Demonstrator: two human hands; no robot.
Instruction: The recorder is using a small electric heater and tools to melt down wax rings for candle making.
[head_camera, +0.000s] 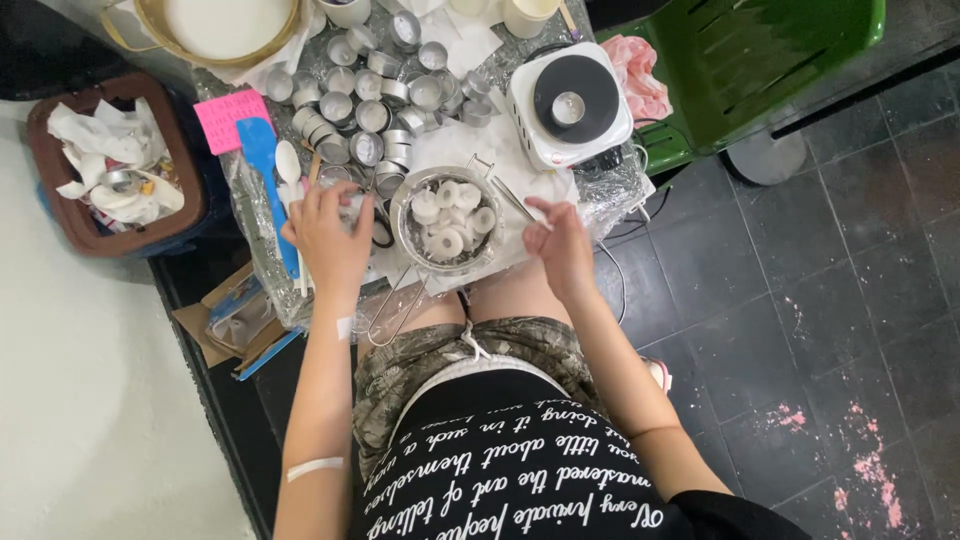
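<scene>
We look down on a wire strainer (447, 232) of white wax rounds (447, 243), handles trailing toward seven o'clock. Our left hand (328, 235) at nine o'clock clutches something unclear. Our right hand (560, 245) at three pinches thin tweezers (513, 198), angled toward ten. Beyond sit small metal cups (370, 115).

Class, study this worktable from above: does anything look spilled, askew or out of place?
Pink splotches stain the dark floor tiles at lower right, like spilled colour. On the table, the empty metal cups lie jumbled, some tipped. A crumpled pink cloth hangs off the edge beside the hot plate.
</scene>
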